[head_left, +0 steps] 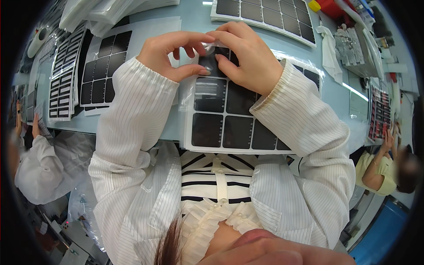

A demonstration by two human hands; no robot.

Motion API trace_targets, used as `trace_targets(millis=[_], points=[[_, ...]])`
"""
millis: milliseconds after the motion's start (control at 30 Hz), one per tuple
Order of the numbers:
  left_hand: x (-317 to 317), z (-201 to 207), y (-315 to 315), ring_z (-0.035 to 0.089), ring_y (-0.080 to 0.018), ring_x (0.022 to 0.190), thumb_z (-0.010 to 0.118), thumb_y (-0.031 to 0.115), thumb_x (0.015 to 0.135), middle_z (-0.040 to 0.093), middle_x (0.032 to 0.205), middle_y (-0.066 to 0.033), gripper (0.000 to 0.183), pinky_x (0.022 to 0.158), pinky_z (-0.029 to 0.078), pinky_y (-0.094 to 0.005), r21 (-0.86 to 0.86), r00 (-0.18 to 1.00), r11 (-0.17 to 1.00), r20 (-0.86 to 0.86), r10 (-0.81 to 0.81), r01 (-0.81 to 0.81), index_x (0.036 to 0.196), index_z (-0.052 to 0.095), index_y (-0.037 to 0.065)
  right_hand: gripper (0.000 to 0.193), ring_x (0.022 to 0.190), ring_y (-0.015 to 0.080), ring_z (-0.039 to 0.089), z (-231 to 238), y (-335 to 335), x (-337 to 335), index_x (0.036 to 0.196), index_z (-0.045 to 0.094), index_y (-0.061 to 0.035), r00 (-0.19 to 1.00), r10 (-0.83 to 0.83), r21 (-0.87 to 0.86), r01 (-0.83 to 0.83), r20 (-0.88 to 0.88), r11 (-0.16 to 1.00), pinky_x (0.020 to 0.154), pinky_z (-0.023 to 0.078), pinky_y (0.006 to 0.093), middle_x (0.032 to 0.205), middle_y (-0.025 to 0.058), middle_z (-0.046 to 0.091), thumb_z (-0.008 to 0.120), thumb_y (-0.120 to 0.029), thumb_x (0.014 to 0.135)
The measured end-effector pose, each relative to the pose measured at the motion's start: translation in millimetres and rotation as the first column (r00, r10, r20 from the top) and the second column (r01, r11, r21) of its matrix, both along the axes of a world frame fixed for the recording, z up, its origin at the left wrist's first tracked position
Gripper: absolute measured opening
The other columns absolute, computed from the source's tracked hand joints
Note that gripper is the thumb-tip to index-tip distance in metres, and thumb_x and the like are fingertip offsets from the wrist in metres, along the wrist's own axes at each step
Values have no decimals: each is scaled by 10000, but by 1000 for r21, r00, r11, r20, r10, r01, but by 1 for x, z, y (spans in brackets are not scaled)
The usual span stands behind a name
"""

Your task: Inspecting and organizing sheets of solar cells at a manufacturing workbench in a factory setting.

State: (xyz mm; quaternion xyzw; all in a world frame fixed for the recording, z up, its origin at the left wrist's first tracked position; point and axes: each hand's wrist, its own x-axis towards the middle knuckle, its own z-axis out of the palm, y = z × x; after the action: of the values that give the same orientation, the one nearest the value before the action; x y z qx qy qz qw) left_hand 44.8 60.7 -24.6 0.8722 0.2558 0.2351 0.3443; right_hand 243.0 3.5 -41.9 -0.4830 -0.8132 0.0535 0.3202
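A stack of white sheets with black rounded-square labels [209, 130] lies in front of me, with clear plastic film [187, 95] showing along its left edge. Both hands are over the far left corner of this stack. My left hand [174, 53] is curled, its thumb on the plastic near a black label and its fingertips meeting those of my right hand. My right hand [249, 53] is bent inward, index finger and thumb pinching at the plastic's crinkled upper part. Glare and fingers hide exactly how each hand grips the film.
Similar label sheets [106, 66] lie to the left, beside a narrow-striped stack [62, 84]. Another label stack [274, 17] sits at the far edge. Clear bags [99, 13] are piled far left. A white cloth [330, 53] lies right. Co-workers sit at both sides.
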Motion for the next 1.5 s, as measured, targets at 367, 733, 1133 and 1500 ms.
trace_targets(millis=[367, 733, 1133, 1500], points=[[5, -16, 2, 458, -74, 651, 623, 261, 823, 540, 680, 11, 252, 630, 364, -218, -66, 918, 915, -40, 395, -397, 786, 615, 12, 137, 827, 193, 508, 10, 2, 1, 675, 562, -55, 991, 11, 348, -58, 136, 936, 756, 417, 319, 838, 26, 543, 667, -36, 589], [7, -30, 11, 433, -70, 656, 587, 269, 846, 511, 654, 13, 282, 662, 353, -221, -416, 979, 895, 49, 199, -161, 730, 585, 12, 163, 996, 267, 569, 29, -38, 13, 620, 491, -16, 969, 127, 301, -189, 212, 935, 843, 463, 399, 1015, 104, 606, 646, 24, 588], [4, -33, 11, 369, -70, 628, 594, 207, 842, 429, 633, 17, 272, 616, 308, -214, -212, 972, 949, -38, 231, -234, 680, 534, -3, 43, 637, 181, 640, 35, -200, 117, 631, 548, 5, 863, -313, -392, 149, -397, 908, 666, 506, 263, 597, 90, 606, 519, 37, 627], [4, -34, 20, 331, -70, 626, 582, 201, 842, 377, 631, 19, 302, 592, 267, -213, -222, 994, 969, -15, 111, -111, 652, 461, -1, 65, 634, 163, 565, 87, -368, 281, 694, 503, -59, 663, -369, -288, 234, -651, 929, 690, 441, 274, 716, 82, 596, 542, -95, 731]])
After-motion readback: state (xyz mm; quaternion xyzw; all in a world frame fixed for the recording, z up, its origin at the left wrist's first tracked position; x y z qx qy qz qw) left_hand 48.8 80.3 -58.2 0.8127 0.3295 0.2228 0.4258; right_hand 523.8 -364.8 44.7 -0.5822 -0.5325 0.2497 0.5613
